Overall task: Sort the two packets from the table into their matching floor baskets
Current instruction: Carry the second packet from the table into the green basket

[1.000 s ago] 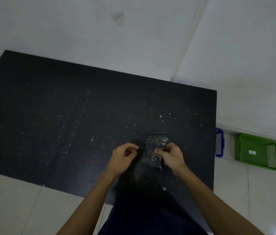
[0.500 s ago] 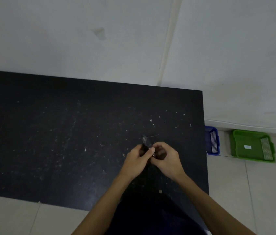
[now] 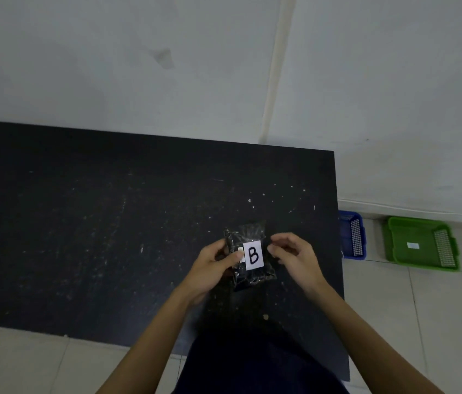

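Clear packet (image 3: 249, 255) of dark contents with white label (image 3: 253, 255) marked "B", above the black table (image 3: 82, 223) near its right edge. Left hand (image 3: 212, 268) pinching the packet's left side, thumb on the label edge. Right hand (image 3: 295, 255) just right of the packet, fingers loosely curled, apart, gripping nothing. Blue basket (image 3: 352, 234) and green basket (image 3: 420, 243) on the floor (image 3: 423, 322), right of the table.

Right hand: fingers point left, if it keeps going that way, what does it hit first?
Likely the packet with the white B label, pinched by the left hand. The right hand is open beside it; depth is unclear.
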`<action>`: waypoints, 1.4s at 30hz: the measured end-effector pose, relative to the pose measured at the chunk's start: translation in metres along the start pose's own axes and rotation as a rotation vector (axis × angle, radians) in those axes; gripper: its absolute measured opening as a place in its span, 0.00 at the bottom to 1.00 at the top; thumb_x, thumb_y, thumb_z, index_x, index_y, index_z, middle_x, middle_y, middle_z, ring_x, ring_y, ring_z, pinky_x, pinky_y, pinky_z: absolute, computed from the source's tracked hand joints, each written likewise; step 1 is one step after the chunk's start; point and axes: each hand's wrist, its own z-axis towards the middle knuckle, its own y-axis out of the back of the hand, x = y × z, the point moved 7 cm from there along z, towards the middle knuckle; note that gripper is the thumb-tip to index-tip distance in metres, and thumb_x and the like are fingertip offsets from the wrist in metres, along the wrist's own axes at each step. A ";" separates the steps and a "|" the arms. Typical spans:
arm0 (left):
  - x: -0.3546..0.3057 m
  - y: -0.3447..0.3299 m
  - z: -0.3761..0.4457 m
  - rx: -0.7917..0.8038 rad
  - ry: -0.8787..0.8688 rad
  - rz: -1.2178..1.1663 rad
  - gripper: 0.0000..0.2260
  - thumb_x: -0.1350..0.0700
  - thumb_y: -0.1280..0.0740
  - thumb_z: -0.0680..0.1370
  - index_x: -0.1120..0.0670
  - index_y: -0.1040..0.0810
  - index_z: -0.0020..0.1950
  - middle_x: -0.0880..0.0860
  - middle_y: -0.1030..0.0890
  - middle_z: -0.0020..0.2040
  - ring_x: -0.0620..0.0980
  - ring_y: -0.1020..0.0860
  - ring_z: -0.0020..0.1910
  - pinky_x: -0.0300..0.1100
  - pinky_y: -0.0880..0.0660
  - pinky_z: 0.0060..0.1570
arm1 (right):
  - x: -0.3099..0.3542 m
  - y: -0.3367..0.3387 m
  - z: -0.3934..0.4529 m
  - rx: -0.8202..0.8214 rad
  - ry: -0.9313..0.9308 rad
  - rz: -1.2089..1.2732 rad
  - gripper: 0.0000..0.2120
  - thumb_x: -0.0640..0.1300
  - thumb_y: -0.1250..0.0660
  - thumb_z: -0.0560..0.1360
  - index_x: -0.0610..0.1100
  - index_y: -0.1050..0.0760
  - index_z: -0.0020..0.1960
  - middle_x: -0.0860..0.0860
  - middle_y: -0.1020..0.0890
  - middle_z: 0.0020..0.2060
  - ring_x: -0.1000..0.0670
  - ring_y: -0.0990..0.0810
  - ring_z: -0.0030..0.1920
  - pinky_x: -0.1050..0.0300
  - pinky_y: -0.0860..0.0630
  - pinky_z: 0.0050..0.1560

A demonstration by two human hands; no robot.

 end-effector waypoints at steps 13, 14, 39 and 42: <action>0.019 -0.025 -0.019 0.031 0.107 -0.031 0.13 0.58 0.28 0.79 0.53 0.17 0.63 0.56 0.12 0.54 0.55 0.14 0.54 0.50 0.17 0.55 | -0.017 0.006 -0.042 0.190 -0.168 0.283 0.13 0.37 0.30 0.78 0.43 0.18 0.61 0.43 0.13 0.55 0.42 0.14 0.57 0.47 0.19 0.57; 0.022 -0.026 -0.019 0.017 0.111 -0.012 0.12 0.58 0.28 0.79 0.51 0.17 0.62 0.54 0.12 0.52 0.52 0.14 0.52 0.48 0.17 0.54 | -0.020 0.011 -0.046 0.162 -0.170 0.287 0.13 0.37 0.30 0.78 0.43 0.18 0.61 0.43 0.13 0.54 0.42 0.14 0.56 0.46 0.18 0.57; 0.087 -0.446 -0.042 0.211 0.055 0.346 0.10 0.58 0.32 0.81 0.50 0.18 0.61 0.53 0.14 0.54 0.50 0.16 0.53 0.48 0.22 0.58 | -0.157 0.416 -0.205 -0.332 -0.135 0.427 0.11 0.33 0.32 0.78 0.41 0.18 0.58 0.46 0.12 0.49 0.47 0.12 0.47 0.54 0.17 0.46; 0.098 -0.514 -0.041 0.265 0.075 0.365 0.09 0.56 0.32 0.82 0.48 0.18 0.60 0.52 0.14 0.54 0.51 0.16 0.55 0.47 0.21 0.58 | -0.180 0.479 -0.219 -0.390 -0.144 0.418 0.11 0.35 0.31 0.78 0.40 0.19 0.59 0.44 0.12 0.50 0.43 0.12 0.50 0.44 0.16 0.53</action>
